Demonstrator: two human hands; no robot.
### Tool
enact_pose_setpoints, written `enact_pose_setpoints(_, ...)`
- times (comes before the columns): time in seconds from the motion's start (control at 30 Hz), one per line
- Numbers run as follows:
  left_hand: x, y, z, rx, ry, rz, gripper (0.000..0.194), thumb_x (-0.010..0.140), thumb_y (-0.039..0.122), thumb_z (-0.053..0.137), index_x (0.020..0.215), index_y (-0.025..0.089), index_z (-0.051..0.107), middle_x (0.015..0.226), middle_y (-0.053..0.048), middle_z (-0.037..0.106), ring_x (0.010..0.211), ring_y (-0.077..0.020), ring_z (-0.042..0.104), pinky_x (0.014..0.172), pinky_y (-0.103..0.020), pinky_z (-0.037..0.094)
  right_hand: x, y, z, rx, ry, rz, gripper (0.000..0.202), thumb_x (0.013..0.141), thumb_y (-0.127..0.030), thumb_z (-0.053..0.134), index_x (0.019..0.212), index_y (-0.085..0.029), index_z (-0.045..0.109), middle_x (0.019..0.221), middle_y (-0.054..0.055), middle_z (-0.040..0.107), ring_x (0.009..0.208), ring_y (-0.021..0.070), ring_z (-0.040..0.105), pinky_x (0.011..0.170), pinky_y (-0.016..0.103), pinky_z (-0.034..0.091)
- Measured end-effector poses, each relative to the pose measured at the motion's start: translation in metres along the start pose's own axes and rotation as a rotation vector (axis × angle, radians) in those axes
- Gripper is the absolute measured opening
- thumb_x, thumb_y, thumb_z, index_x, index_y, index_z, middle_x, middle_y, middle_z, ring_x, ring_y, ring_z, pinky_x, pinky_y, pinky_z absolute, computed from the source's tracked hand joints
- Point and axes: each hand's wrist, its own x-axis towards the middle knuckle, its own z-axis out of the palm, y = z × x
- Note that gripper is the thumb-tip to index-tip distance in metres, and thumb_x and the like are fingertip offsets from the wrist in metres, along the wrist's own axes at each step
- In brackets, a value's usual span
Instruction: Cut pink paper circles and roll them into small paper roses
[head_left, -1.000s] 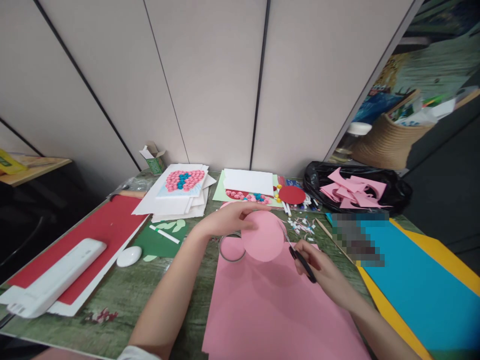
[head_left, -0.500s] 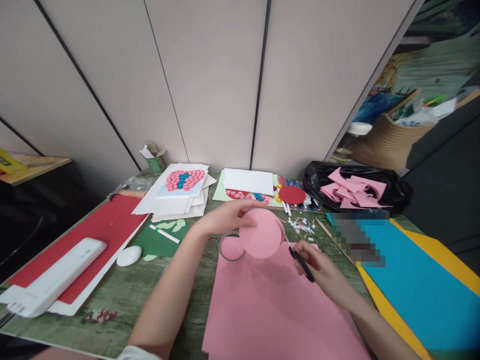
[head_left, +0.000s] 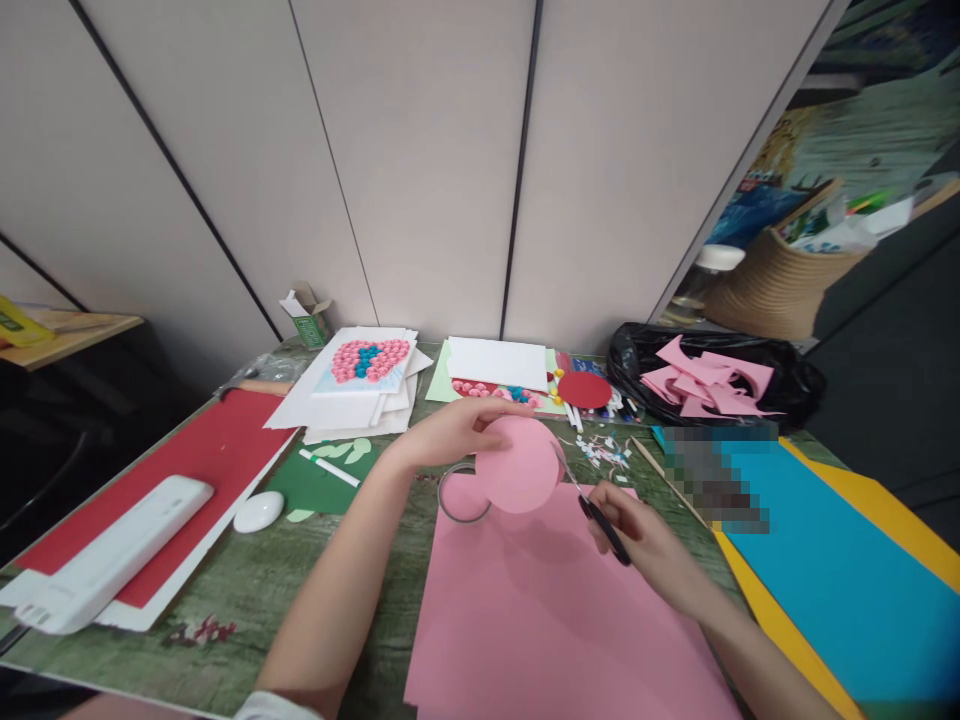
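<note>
A round pink paper disc [head_left: 519,466] is pinched at its upper left edge by my left hand [head_left: 461,432], held above the table. My right hand [head_left: 634,535] grips black-handled scissors [head_left: 604,525], whose blades reach the disc's right edge. Whether the blades are apart is hard to make out. Below both hands lie large pink paper sheets [head_left: 540,620]. A round ring-like object [head_left: 463,494] rests at their upper left corner, partly behind the disc.
Pink offcuts [head_left: 709,380] sit in a black plastic bag [head_left: 806,385] at the back right. Blue paper [head_left: 847,570] lies right, a red sheet [head_left: 161,500] with a white device [head_left: 112,555] left. White sheets [head_left: 352,410] and a red disc [head_left: 585,390] lie at the back.
The pink disc has shifted very slightly left and up with my left hand. My right hand and the scissors stay nearly in place.
</note>
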Motion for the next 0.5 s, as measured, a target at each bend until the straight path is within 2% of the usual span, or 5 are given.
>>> enact_pose_setpoints(0.17,0.0013,0.0018,0.0031,0.042,-0.041,-0.013,0.044,0.079,0.018,0.054,0.122,0.024,0.056,0.115,-0.006,0.060,0.097,-0.0179,0.053,0.073,-0.025,0.044,0.0002,-0.0008,0.0003,0.032,-0.011,0.005,0.023,0.089,-0.040,0.045,0.077,-0.020,0.043,0.063,-0.004,0.038,0.058,0.0109,0.032,0.053,0.024,0.024)
enact_pose_setpoints(0.3,0.0024,0.0032,0.0052,0.081,-0.083,0.001,0.044,0.079,0.018,0.053,0.121,0.026,0.057,0.120,-0.005,0.058,0.098,-0.0178,0.053,0.072,-0.024,0.044,0.0002,0.0023,0.0005,0.014,-0.008,0.017,0.025,0.089,-0.043,0.047,0.078,-0.021,0.043,0.066,-0.004,0.037,0.060,0.0112,0.032,0.053,0.024,0.025)
enact_pose_setpoints(0.5,0.0021,0.0039,0.0046,0.088,-0.086,-0.004,0.044,0.078,0.018,0.052,0.121,0.027,0.056,0.124,-0.004,0.056,0.100,-0.0181,0.053,0.073,-0.024,0.044,0.0004,0.0027,0.0007,0.008,-0.010,0.003,0.027,0.090,-0.044,0.044,0.078,-0.021,0.044,0.066,-0.004,0.039,0.060,0.0113,0.033,0.053,0.024,0.026)
